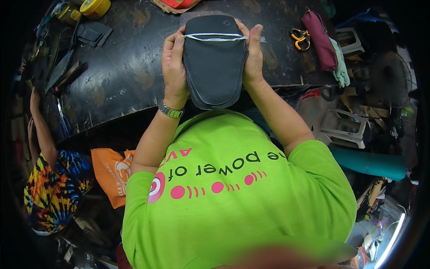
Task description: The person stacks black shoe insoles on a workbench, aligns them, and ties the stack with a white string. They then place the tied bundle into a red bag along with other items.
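Observation:
Between my two hands is a stack of thin black sole-shaped pieces [214, 71], wide at the far end and narrowing toward me. Across its upper part runs a white strip [215, 38], in two strands that meet near the sides. My left hand [174, 67], below a metal wristwatch, grips the left edge with the thumb upright. On the right edge, my right hand [253, 58] is closed the same way, thumb up by the strip's end. The fingers of both hands are partly hidden behind the stack, which is held over the near edge of the dark table.
The worn black table [130, 76] carries orange-handled scissors [300, 39], a maroon pouch [320, 40], and yellow tubs [95, 7] at far left. Another person in a tie-dyed shirt [53, 193] is at the left. A grey plastic stool [345, 126] stands at the right.

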{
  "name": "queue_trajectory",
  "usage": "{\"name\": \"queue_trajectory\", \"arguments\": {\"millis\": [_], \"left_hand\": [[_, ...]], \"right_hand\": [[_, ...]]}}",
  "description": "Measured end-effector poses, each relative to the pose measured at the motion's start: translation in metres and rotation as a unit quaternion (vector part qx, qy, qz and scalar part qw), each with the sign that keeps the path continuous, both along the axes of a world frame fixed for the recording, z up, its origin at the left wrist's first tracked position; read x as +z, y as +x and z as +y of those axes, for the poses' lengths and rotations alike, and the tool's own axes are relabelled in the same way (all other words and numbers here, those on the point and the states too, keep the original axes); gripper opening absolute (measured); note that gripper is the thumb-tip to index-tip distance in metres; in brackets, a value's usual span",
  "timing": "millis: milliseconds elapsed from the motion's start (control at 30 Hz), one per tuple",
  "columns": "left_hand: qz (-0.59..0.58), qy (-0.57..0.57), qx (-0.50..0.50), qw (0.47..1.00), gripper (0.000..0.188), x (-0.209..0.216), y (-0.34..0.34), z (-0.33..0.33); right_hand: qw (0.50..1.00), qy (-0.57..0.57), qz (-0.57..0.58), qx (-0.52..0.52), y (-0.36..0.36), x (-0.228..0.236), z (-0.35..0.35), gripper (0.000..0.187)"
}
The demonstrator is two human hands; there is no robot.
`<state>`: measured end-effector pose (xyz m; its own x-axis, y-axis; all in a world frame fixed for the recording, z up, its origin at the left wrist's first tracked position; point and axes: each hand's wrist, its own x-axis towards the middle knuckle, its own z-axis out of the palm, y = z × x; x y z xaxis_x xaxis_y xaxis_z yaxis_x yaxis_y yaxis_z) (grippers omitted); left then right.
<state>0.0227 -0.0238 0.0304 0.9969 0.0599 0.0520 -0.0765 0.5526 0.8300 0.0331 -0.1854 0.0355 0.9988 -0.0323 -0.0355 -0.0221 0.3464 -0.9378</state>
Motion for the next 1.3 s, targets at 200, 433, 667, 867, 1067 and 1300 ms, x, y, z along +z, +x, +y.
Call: {"name": "queue_trajectory", "arguments": {"millis": [200,433,667,867,1067,1300], "left_hand": [[-0.002,0.001,0.018,1.000,0.028,-0.001,-0.002,-0.007],[0.008,-0.007,-0.010,1.000,0.027,-0.001,0.004,0.008],[0.015,0.027,0.008,0.999,0.024,-0.008,0.006,0.007],[0.010,0.027,0.021,0.999,0.026,-0.010,0.001,-0.001],[-0.020,0.008,0.016,1.000,0.024,-0.012,0.000,0.001],[-0.020,0.011,0.018,1.000,0.021,-0.015,0.003,0.009]], "right_hand": [[0.999,-0.023,-0.017,0.046,0.013,-0.001,-0.014,0.080],[0.988,0.012,-0.089,0.122,0.038,0.005,-0.068,0.079],[0.992,0.089,-0.085,0.004,0.019,-0.016,-0.037,0.076],[0.991,0.021,-0.118,0.067,0.002,-0.020,-0.014,0.077],[0.957,-0.149,-0.231,0.086,0.012,0.001,-0.041,0.065],[0.779,-0.493,-0.385,0.033,0.009,0.055,-0.053,0.051]]}}
